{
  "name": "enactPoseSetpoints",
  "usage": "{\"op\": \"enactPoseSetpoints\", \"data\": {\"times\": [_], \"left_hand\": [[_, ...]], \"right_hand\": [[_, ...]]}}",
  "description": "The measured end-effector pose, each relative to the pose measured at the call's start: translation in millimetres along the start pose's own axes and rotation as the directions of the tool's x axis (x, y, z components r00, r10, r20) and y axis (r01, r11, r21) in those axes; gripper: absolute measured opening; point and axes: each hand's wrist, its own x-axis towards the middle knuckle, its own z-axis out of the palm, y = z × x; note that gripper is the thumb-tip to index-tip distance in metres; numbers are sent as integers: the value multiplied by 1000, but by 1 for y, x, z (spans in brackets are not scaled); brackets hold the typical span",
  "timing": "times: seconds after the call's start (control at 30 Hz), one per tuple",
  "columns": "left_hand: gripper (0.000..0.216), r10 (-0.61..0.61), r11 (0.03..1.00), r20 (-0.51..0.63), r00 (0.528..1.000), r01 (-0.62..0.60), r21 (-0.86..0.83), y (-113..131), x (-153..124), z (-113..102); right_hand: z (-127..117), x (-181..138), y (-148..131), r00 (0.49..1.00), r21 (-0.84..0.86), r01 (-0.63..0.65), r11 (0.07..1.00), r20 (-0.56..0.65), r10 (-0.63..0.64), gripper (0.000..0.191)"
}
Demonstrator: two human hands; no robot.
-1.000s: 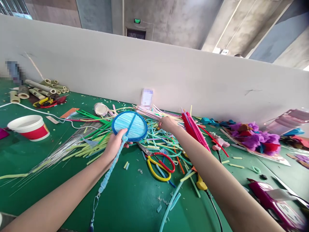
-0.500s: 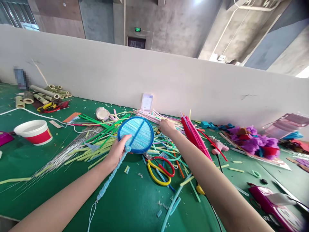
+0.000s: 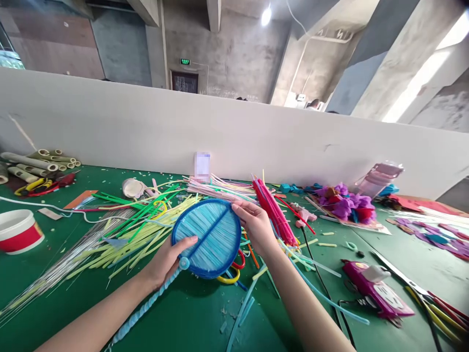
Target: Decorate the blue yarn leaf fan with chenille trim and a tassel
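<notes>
A round blue fan (image 3: 207, 238) woven from light blue strips, with a dark blue rim and a twisted light blue handle cord, is held above the green table (image 3: 190, 318). My left hand (image 3: 166, 261) grips it at the base where the handle starts, thumb over the face. My right hand (image 3: 254, 225) pinches the fan's upper right rim with its fingers closed on the edge. Beneath the fan lie red and yellow scissors (image 3: 234, 271), mostly hidden.
Loose green, yellow and pink plastic strips (image 3: 146, 225) cover the table's middle. A red-and-white tub (image 3: 18, 230) stands at left, bamboo tubes (image 3: 32, 164) at the far left. A pink glue gun (image 3: 377, 288) and purple flowers (image 3: 344, 205) lie at right. A white partition (image 3: 234, 132) runs behind.
My right hand left the pile of strips and took hold of the fan's rim. The fan came nearer to me and the view swung to the right.
</notes>
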Motion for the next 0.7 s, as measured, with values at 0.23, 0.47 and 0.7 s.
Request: {"op": "enactPoseSetpoints", "data": {"times": [0.23, 0.47, 0.7], "left_hand": [[51, -234, 963, 232, 944, 258, -79, 5, 2, -16], [36, -185, 980, 191, 964, 168, 105, 6, 13, -8], [34, -145, 977, 128, 981, 121, 176, 4, 24, -17]], "right_hand": [[2, -6, 8, 991, -30, 31, 999, 129, -27, 31], [16, -16, 19, 960, -211, 75, 975, 280, -14, 17], [25, -18, 24, 961, -324, 104, 940, 275, -12, 12]]}}
